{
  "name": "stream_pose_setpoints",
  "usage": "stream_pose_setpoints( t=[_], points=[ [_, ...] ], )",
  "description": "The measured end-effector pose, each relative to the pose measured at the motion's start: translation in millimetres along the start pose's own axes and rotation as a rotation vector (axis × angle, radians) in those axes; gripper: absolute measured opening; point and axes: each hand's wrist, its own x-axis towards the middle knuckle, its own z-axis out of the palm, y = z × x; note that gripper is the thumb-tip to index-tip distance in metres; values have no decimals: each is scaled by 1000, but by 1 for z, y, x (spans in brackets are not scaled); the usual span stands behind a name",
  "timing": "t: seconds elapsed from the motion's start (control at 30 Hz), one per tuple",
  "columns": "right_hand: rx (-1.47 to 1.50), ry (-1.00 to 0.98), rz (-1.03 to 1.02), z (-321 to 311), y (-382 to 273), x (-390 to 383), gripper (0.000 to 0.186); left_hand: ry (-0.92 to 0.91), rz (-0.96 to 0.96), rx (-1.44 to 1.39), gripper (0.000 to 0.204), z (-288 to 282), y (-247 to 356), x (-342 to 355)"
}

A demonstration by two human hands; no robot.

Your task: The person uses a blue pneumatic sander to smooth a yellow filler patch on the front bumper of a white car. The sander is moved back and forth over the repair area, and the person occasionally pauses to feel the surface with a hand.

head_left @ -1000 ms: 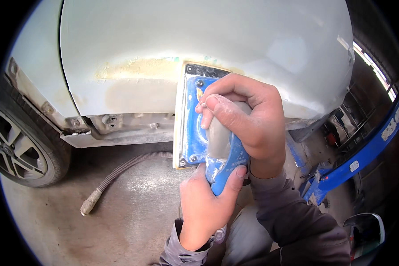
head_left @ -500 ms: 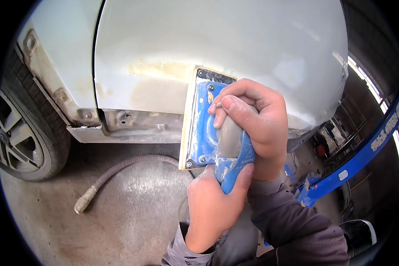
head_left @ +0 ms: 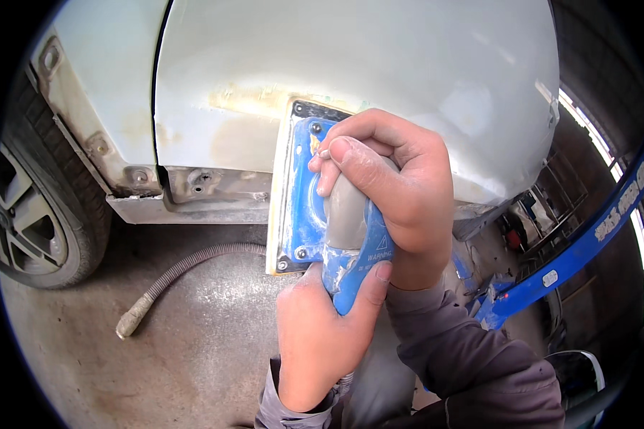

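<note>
I see a blue and grey power sander (head_left: 302, 207) with a large rectangular pad held flat against the lower part of a pale car panel (head_left: 358, 57), over the right end of a yellowish filler patch (head_left: 243, 100). My right hand (head_left: 397, 186) is closed round the sander's grey upper body, fingertips curled over it. My left hand (head_left: 325, 336) grips the blue rear handle from below, thumb along its side. White dust coats the tool and my fingers. A ribbed hose shows behind my left wrist.
A car wheel (head_left: 28, 214) stands at the left, beside bare sill metal and bolts (head_left: 200, 182). A ribbed hose (head_left: 186, 268) with a dusty end lies on the concrete floor (head_left: 157, 372). A blue steel lift arm (head_left: 565, 264) rises at the right, with dark clutter behind.
The sander has moved left along the panel, covering more of the filler patch, with both hands still on it. The view has shifted, so the car sits further right in frame.
</note>
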Motion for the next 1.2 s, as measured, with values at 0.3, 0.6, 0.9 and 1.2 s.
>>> stream_pose_setpoints(
  t=[0.3,0.6,0.9,1.2],
  points=[
    [9,-7,32,11,-6,3,15,-8,-42,18,48,-13,12,-2],
    [-66,-5,-18,15,0,3,16,44,23,52,45,-18,-2,0],
    [-122,-188,-61,25,-10,12,13,182,124,-3,43,-3,-23,-1],
    [-231,-237,-169,32,-7,18,10,209,170,-164,42,-2,-36,3]
  ],
)
